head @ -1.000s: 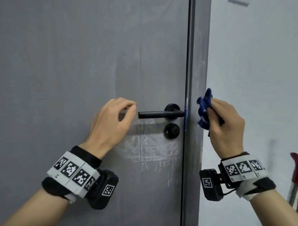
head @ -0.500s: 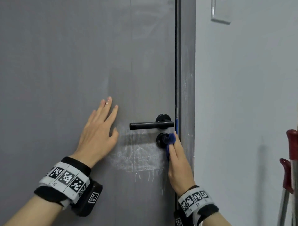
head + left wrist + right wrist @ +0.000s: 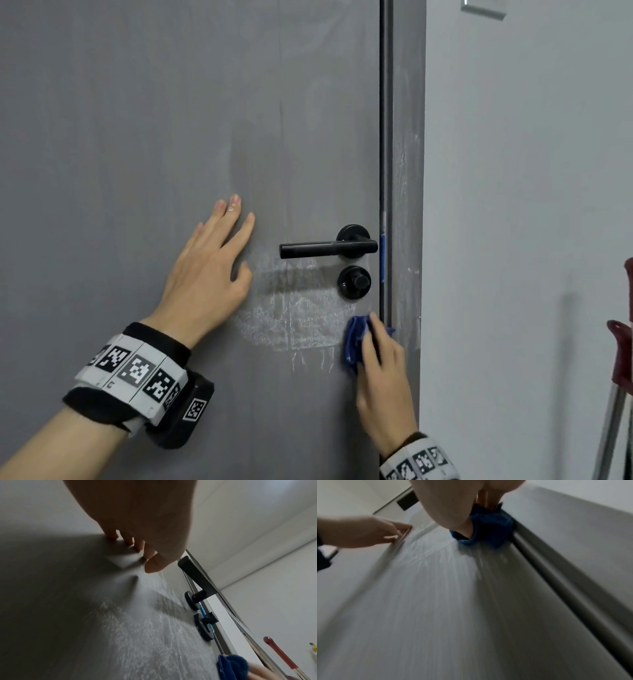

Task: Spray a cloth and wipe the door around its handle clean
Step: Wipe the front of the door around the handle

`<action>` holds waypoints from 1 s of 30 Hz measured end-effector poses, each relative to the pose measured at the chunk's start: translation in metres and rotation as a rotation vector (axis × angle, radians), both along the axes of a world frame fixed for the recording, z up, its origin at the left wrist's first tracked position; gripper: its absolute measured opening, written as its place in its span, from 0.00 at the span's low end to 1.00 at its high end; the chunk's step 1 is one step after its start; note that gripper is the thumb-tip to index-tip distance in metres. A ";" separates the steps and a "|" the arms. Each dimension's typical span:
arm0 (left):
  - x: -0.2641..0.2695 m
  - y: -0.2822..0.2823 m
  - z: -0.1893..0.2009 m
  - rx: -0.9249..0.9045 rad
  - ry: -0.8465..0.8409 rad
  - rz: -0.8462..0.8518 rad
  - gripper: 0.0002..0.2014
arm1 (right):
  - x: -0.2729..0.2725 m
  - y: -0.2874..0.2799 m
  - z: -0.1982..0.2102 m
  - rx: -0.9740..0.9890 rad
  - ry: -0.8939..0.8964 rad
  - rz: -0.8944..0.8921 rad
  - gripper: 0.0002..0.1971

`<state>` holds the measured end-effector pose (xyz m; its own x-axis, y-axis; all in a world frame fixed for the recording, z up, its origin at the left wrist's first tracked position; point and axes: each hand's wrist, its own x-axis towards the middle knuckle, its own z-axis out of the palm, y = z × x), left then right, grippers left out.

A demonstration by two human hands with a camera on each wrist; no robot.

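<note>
Grey door, matt finish, shut against its frame; landmark for all entries = black lever handle.

Item 1 – left hand: left of handle, level w/ it, flat on door. Fingers straight, slightly spread, tips pointing up; palm side to the panel, holds nothing. Left wrist view shows fingertips touching the surface. Judged: bracing the door only.

Item 2 – whitish film: patch directly below handle, running from under the lever's free end across to below the lock knob; thin drips trail off its lower edge. Approx. all of it unwiped, as far as seen.

Item 3 – lock knob: black, round, just below handle rose. Clean or not: can't tell.

Item 4 – blue cloth: bunched, pressed on door below and slightly right of knob, at the film's right edge, hard by the door's closing edge.

Item 5 – right hand: below handle, fingers curled round the cloth, bunching it against the panel; right wrist view blurred, so exact finger lay unclear.

Status (judged): spraying appears done, no bottle in sight; wiping under way at the lower right corner. Left: main patch, drips, zone around handle and knob.

Misc., far right of handle: pale wall; red-handled tool, part in view.
</note>
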<state>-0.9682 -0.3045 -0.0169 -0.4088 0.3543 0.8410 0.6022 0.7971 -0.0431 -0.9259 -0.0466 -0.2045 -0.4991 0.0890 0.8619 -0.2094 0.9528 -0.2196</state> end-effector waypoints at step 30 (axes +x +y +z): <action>0.006 0.009 0.000 0.051 0.001 -0.004 0.34 | 0.022 0.046 0.062 0.095 0.449 0.093 0.17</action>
